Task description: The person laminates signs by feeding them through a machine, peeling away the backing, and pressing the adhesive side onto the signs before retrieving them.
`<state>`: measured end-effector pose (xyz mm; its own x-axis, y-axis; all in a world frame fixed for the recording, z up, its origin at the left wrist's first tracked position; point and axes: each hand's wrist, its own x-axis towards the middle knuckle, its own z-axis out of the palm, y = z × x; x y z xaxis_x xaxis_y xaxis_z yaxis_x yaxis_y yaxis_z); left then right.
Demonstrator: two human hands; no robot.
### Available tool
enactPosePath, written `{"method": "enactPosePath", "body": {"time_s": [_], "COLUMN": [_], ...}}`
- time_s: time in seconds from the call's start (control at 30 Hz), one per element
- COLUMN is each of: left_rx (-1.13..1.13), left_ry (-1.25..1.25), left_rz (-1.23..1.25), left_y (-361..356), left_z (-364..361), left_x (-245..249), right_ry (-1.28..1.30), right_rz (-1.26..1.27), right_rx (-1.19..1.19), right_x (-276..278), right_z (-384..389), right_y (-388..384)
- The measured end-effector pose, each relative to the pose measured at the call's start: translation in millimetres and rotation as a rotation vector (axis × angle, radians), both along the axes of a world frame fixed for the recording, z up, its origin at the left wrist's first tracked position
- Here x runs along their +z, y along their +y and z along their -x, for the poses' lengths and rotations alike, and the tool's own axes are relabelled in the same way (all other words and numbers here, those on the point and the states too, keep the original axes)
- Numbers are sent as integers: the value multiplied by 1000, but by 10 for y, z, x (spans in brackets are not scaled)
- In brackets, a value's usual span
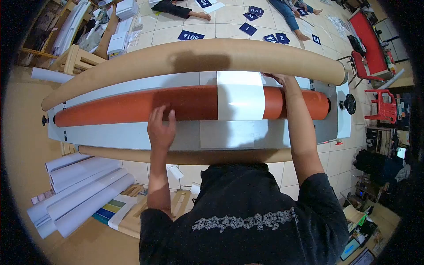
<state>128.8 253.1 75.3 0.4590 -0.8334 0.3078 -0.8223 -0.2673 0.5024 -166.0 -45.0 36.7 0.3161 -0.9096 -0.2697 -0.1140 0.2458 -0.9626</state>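
Observation:
A long orange-red roller [185, 102] spans the white laminating-type machine [110, 134] before me. Over its right half lies a white sheet [240, 99], covering the roller from its far side to its near side. My left hand [161, 128] is at the roller's near side, left of the sheet, fingers apart and holding nothing. My right arm reaches across the roller, with my right hand [277, 78] by the sheet's far right corner, just under the brown roll [265, 53]. Its fingers stretch to the left, partly hidden. A flat pale panel [225, 134] lies on the near side.
Black knobs [349, 104] sit at the machine's ends. Another brown roll [119, 153] runs along the near edge. White paper rolls [84, 190] are stacked at lower left. Beyond, people sit on the tiled floor among dark blue signs [191, 35]. A red chair [382, 106] stands at right.

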Motion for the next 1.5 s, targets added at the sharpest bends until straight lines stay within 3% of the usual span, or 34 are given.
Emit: {"method": "enactPosePath", "body": {"time_s": [0.07,0.17,0.23,0.3,0.37,0.43,0.5,0.73,0.9,0.97,1.0,1.03,1.23,1.5], "left_rx": [-66,-225,-316,-375,-461,-550,-583,-570,-563,-574,-575,-577,-608,-605], "left_ry": [21,48,49,29,114,199,-390,-244,-96,-45,-21,0,101,242], "left_rz": [-39,-129,-183,-367,-339,-310,318,242,154,137,128,114,65,-32], "left_y": [-300,-731,-1027,-1379,-1631,-1918,-2142,-2486,-2750,-2828,-2813,-2857,-2874,-2896], "left_z": [-92,-218,-291,-313,-249,-285,-405,-594,-752,-805,-850,-826,-627,-597], "left_x": [4,-130,-279,-338,-353,-528,-1075,-1235,-1502,-1542,-1550,-1575,-1457,-1397], "right_ry": [6,-219,-654,-697,-738,-633,-525,-126,132,699,681,680,648,222], "right_rz": [53,-41,-335,-271,-204,-131,-63,129,194,506,253,245,427,429], "right_rx": [-12,-27,-162,-225,-291,-282,-272,-250,-244,-32,140,129,-218,-656], "right_x": [-48,-338,-406,-486,-509,-485,-477,-660,-772,-492,-361,-291,247,464], "right_z": [29,181,211,186,199,218,273,965,1629,1788,1828,1837,1651,2037], "right_y": [-13,-259,-377,-458,-512,-563,-611,-811,-513,-320,-266,-141,727,1932]}}
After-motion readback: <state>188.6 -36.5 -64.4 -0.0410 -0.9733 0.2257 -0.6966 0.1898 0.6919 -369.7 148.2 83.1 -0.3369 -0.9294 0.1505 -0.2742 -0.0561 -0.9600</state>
